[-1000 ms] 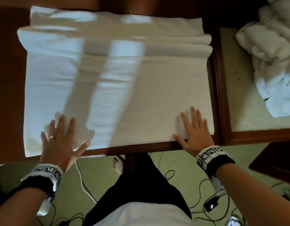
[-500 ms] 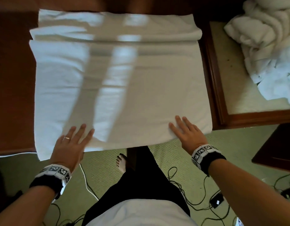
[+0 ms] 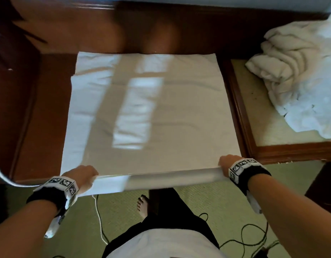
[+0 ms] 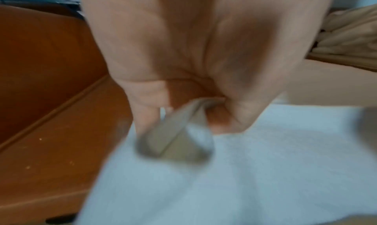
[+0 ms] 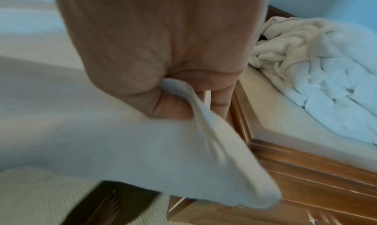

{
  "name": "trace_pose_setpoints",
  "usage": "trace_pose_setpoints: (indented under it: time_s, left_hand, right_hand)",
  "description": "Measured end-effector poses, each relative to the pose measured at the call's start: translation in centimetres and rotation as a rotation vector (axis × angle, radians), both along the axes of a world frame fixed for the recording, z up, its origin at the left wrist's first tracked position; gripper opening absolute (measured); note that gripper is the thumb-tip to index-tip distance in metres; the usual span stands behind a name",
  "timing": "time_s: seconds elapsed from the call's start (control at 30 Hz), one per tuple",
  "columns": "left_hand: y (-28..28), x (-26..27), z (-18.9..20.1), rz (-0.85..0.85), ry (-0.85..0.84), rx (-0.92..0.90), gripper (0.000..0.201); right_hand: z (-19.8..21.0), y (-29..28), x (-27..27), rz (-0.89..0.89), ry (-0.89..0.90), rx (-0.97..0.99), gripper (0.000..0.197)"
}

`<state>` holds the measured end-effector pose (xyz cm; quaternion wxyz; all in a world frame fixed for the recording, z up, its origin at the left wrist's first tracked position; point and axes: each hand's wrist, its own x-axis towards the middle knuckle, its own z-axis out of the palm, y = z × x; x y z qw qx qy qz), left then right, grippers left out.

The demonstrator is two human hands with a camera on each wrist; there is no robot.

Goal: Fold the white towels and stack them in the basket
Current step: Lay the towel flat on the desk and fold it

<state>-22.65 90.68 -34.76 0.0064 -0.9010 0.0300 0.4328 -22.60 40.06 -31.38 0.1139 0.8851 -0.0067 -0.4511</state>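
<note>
Head cam, going left to right: left hand (image 3: 82, 175) has its fingers pinched on the near left corner of the white towel (image 3: 151, 116) spread over the wooden counter (image 3: 38, 118), and right hand (image 3: 228, 163) grips the near right corner the same way. Looks like a fold is only starting. Off to the right, a crumpled towel pile (image 3: 302, 79) waits unfolded, and I can't spot any basket, so plenty's left.

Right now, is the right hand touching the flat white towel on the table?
Touching. In the right wrist view the right hand pinches the towel corner; the head view shows it gripping the near edge.
</note>
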Motion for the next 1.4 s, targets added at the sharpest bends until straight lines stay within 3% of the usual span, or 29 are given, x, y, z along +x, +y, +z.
trace_pose_setpoints:
  time_s: [0.1,0.23,0.47,0.7,0.93,1.0,1.07,1.13,1.2,1.27,1.33,1.4]
  left_hand:
    - [0.4,0.9,1.2,0.068,-0.029,-0.057,0.031]
    - [1.2,5.0,3.2,0.178,-0.264,-0.164,0.038]
    - [1.2,14.3,6.5,0.196,-0.427,-0.121,0.024]
    - [-0.6,21.0,6.6,0.252,-0.407,0.020,0.019]
    - [-1.6,23.2,4.4,0.295,-0.464,0.121,0.026]
    - [-2.1,23.3,4.0,0.310,-0.518,0.120,0.022]
    - [-2.2,22.9,3.3,0.291,-0.620,0.125,0.021]
    - [-2.5,21.6,2.5,0.294,-0.719,0.092,0.042]
    - [-3.6,19.3,1.4,0.289,-0.752,-0.030,0.056]
    - [-5.1,16.0,-0.2,0.220,-0.637,-0.106,0.068]
    - [-5.9,12.1,-2.2,0.160,-0.496,-0.102,0.077]
    - [-5.7,8.4,-3.9,0.152,-0.455,-0.083,0.081]
  right_hand:
    - [1.1,-0.4,1.2,-0.054,-0.022,0.009,0.035]
    - [3.9,-0.2,5.8,-0.081,-0.193,-0.013,0.034]
    - [6.5,-0.5,14.9,-0.094,-0.412,0.030,0.033]
    - [4.7,-0.4,23.8,-0.040,-0.440,0.054,0.035]
    - [1.1,-0.6,28.1,-0.001,-0.422,0.066,0.032]
    - [0.3,-0.9,28.4,0.024,-0.451,0.057,0.031]
    - [-1.0,-1.5,27.7,0.054,-0.609,0.065,0.034]
    - [-2.4,-1.6,25.7,0.024,-0.831,0.159,0.043]
    - [-3.8,-0.8,22.5,0.008,-0.937,0.296,0.048]
    - [-5.2,0.4,18.6,-0.012,-0.821,0.381,0.056]
    - [-6.6,0.9,14.6,-0.033,-0.650,0.359,0.067]
    - [-7.7,0.6,11.3,-0.030,-0.589,0.315,0.072]
